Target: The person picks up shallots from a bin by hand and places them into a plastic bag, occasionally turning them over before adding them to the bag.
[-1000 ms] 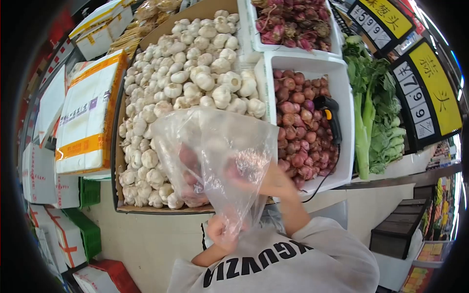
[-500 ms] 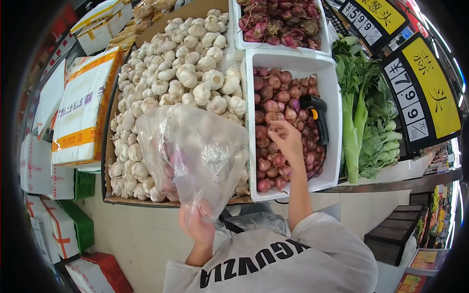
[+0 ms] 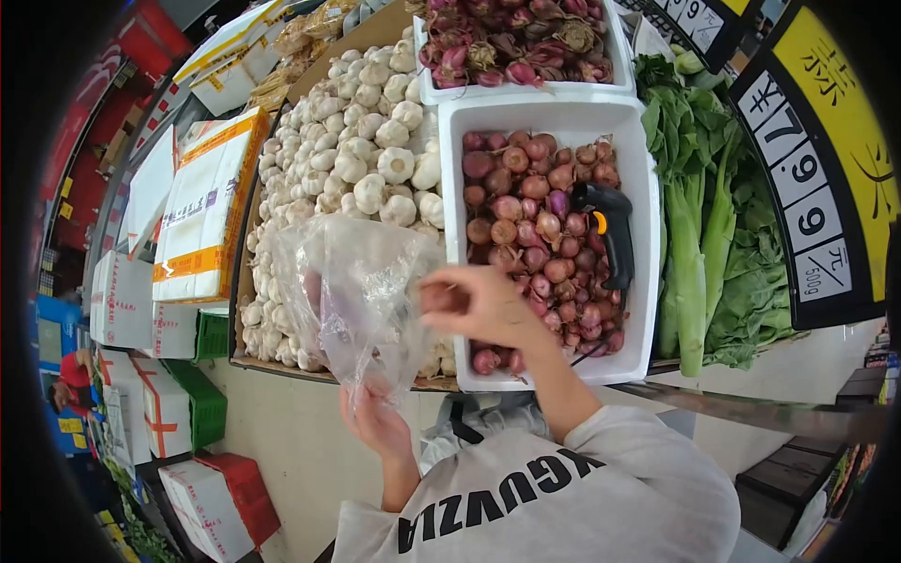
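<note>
My left hand (image 3: 377, 422) is closed on the lower edge of a clear plastic bag (image 3: 361, 267). Purplish-red shapes show faintly through the film. At the bag's right side, my right hand (image 3: 483, 305) has curled fingers around a small reddish-brown onion (image 3: 443, 298), mostly covered by the fingers. Small red onions (image 3: 554, 272) fill much of a white foam box (image 3: 641, 328) beneath and beyond my right forearm. Behind the bag lies a wide heap of garlic bulbs (image 3: 352, 164).
A black handheld scanner (image 3: 615, 235) rests on the onions at the box's right. Darker red shallots (image 3: 516, 47) fill another foam box behind. Leafy green stalks (image 3: 690, 253) and a yellow price sign (image 3: 831, 84) stand right. Foam cartons (image 3: 202, 220) are stacked left.
My right hand has moved left from over the onion box to the bag, with an onion in its fingers. My left hand still holds the bag. The camera view has shifted slightly.
</note>
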`<action>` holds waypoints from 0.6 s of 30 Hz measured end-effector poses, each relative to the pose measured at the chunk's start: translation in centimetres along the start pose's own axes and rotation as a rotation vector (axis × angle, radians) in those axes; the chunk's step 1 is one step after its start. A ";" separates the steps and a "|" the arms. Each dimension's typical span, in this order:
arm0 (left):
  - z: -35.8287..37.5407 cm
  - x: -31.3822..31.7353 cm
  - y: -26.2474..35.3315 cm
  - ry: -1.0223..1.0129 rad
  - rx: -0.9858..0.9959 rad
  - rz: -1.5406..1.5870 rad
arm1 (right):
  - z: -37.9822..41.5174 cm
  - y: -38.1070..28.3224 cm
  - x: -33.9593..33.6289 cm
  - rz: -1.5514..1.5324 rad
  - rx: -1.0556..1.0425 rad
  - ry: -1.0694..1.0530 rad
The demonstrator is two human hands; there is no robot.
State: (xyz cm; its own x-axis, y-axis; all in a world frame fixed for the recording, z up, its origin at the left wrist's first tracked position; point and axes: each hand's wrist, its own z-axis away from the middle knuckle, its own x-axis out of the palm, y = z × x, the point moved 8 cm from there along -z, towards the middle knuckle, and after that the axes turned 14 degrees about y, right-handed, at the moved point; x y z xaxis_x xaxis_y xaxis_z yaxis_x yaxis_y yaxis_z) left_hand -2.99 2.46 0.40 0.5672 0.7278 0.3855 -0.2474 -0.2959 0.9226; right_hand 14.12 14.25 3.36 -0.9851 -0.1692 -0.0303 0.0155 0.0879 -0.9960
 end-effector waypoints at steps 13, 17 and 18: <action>2.2 -1.2 2.9 0.116 0.234 -0.155 | -0.9 2.5 3.9 -0.225 -0.060 -0.015; 2.3 -2.3 1.6 0.317 0.163 -0.134 | -2.2 2.7 -6.0 0.234 -0.116 0.314; 2.2 -2.8 1.4 0.318 0.154 -0.133 | -2.1 3.1 -8.0 0.332 -0.144 0.388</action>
State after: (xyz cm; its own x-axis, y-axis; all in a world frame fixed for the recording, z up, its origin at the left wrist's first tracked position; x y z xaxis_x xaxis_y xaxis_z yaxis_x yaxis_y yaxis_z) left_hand -3.16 -1.32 0.61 0.3086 0.9145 0.2615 -0.0528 -0.2580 0.9647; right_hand 21.66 17.95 0.70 -0.9225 0.2638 -0.2817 0.3406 0.2135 -0.9156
